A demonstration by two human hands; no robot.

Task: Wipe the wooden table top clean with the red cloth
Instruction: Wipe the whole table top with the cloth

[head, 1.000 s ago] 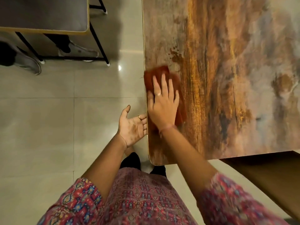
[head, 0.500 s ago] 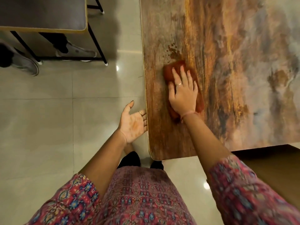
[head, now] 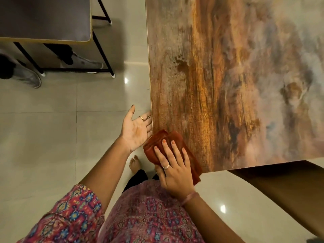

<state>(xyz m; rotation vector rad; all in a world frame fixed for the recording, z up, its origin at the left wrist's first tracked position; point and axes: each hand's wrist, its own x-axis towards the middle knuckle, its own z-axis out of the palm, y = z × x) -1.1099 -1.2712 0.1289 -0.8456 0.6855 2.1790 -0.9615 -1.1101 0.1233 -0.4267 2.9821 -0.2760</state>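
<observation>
The red cloth [head: 172,148] lies folded on the near left corner of the wooden counter [head: 228,85], overhanging its edge. The right hand [head: 172,169] presses it flat with straight fingers. The left hand [head: 137,130] waits open-palmed just beside the cloth, fingertips at the counter's edge.

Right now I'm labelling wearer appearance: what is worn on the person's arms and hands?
Both sleeves are pink-red patterned fabric, pushed above the forearms. The left hand wears a thin gold ring. The right hand has a silver ring, orange nail polish and a pink wrist thread.
</observation>
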